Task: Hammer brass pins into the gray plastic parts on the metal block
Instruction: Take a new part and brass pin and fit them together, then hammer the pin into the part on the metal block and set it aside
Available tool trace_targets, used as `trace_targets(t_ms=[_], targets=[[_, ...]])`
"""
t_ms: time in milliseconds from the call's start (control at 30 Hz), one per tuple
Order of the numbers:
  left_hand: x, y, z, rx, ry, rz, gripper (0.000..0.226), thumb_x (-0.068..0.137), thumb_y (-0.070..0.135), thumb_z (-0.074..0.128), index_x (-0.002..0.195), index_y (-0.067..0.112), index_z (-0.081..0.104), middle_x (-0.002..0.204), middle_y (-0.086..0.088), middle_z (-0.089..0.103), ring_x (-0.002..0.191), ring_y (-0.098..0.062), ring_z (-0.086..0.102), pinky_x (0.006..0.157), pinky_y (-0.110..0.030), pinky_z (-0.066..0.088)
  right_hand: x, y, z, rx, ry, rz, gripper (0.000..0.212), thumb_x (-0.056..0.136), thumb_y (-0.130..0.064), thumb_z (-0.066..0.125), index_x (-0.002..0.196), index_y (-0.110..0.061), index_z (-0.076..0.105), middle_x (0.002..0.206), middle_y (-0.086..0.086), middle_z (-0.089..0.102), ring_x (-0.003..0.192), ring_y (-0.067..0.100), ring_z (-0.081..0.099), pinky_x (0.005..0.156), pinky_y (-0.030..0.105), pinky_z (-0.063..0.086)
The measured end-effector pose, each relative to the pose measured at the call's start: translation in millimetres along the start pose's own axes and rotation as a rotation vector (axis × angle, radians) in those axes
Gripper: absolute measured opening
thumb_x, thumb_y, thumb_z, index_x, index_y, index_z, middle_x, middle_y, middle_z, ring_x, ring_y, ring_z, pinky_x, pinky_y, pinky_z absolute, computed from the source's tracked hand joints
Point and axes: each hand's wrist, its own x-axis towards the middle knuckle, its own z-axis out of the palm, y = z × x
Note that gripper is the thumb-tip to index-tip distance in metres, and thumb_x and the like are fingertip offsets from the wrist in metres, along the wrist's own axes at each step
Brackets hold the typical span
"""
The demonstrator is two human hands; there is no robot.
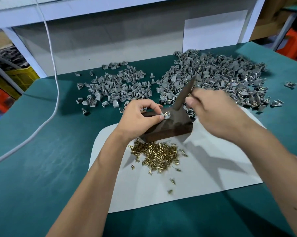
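Note:
A dark metal block [170,127] stands on a white sheet [204,168]. On its top lies one gray plastic part [166,115] with a brass pin standing in it. My left hand [139,117] pinches that part between thumb and fingertips. My right hand [214,113] grips a flat dark metal bar [184,94], raised and tilted, its lower end just right of the part. A heap of loose brass pins [158,153] lies in front of the block.
Two piles of gray parts lie behind the block on the green table: a smaller pile [118,86] at the left and a larger pile [221,77] at the right. A white cable [55,93] hangs down at the left. A white back panel [110,41] closes the far edge.

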Motion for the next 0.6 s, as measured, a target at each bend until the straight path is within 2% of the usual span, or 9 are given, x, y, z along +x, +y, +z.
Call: trace_targets(t_ms=[67, 200, 233, 367, 433, 500, 533, 600], targets=[[0.1, 0.4, -0.2, 0.006, 0.002, 0.002, 0.01, 0.081, 0.007, 0.083, 0.078, 0.012, 0.075, 0.106, 0.003, 0.077, 0.11, -0.009, 0.069, 0.102, -0.043, 0.055, 0.8, -10.0, 5.3, -0.114, -0.043, -0.018, 0.032, 0.107, -0.04, 0.04, 0.083, -0.022, 0.05, 0.076, 0.003, 0.059, 0.073, 0.032, 0.058, 0.065, 0.041, 0.045], [1.6, 1.5, -0.4, 0.017, 0.009, 0.004, 0.01, 0.08, 0.009, 0.085, 0.077, 0.015, 0.077, 0.104, 0.003, 0.077, 0.106, -0.007, 0.07, 0.098, -0.035, 0.056, 3.8, -18.0, 5.0, -0.014, 0.183, -0.048, 0.03, 0.106, -0.042, 0.037, 0.092, -0.021, 0.053, 0.072, 0.005, 0.059, 0.066, 0.033, 0.056, 0.061, 0.041, 0.047], [1.8, 1.7, -1.0, 0.018, 0.013, 0.002, 0.011, 0.08, 0.009, 0.085, 0.076, 0.016, 0.078, 0.104, 0.003, 0.077, 0.106, -0.007, 0.071, 0.097, -0.033, 0.056, 4.4, -21.5, 7.7, -0.031, 0.187, -0.047, 0.029, 0.106, -0.043, 0.036, 0.092, -0.022, 0.051, 0.071, 0.006, 0.058, 0.064, 0.033, 0.055, 0.061, 0.041, 0.047], [0.5, 2.1, -2.4, -0.002, 0.011, 0.0, 0.019, 0.079, 0.002, 0.083, 0.074, 0.019, 0.076, 0.1, 0.005, 0.077, 0.098, -0.003, 0.072, 0.088, -0.018, 0.055, 9.6, -32.4, 13.9, -0.214, -0.042, -0.001, 0.03, 0.107, -0.044, 0.035, 0.091, -0.024, 0.051, 0.077, 0.005, 0.057, 0.074, 0.034, 0.056, 0.068, 0.042, 0.05], [0.8, 1.7, -2.5, 0.023, 0.014, 0.005, 0.017, 0.078, 0.007, 0.085, 0.074, 0.021, 0.077, 0.096, 0.009, 0.075, 0.097, -0.003, 0.071, 0.09, -0.019, 0.054, 13.7, -32.9, 6.5, -0.224, 0.012, -0.038, 0.031, 0.105, -0.047, 0.035, 0.096, -0.026, 0.056, 0.075, 0.002, 0.055, 0.071, 0.033, 0.056, 0.066, 0.041, 0.05], [2.6, 1.3, -2.5, 0.027, 0.01, 0.001, 0.012, 0.078, 0.01, 0.086, 0.075, 0.018, 0.078, 0.099, 0.007, 0.076, 0.102, -0.004, 0.07, 0.095, -0.025, 0.054, 12.4, -34.0, 2.9, -0.163, 0.148, -0.07, 0.032, 0.104, -0.048, 0.033, 0.101, -0.027, 0.056, 0.068, 0.0, 0.052, 0.064, 0.032, 0.055, 0.06, 0.039, 0.048], [3.2, 1.3, -2.3, 0.018, 0.009, -0.002, 0.011, 0.078, 0.009, 0.086, 0.077, 0.016, 0.079, 0.102, 0.004, 0.077, 0.103, -0.006, 0.071, 0.096, -0.027, 0.054, 10.3, -35.3, 3.5, -0.158, 0.163, -0.068, 0.03, 0.105, -0.047, 0.033, 0.102, -0.026, 0.055, 0.066, 0.0, 0.051, 0.062, 0.031, 0.055, 0.059, 0.039, 0.048], [1.9, 2.6, -2.0, -0.01, 0.019, -0.01, 0.012, 0.078, 0.005, 0.085, 0.076, 0.015, 0.079, 0.103, 0.002, 0.077, 0.102, -0.007, 0.072, 0.094, -0.026, 0.056, 7.5, -38.2, 9.9, -0.233, 0.039, -0.04, 0.027, 0.108, -0.042, 0.034, 0.099, -0.024, 0.052, 0.067, 0.001, 0.05, 0.066, 0.032, 0.055, 0.063, 0.04, 0.049]])
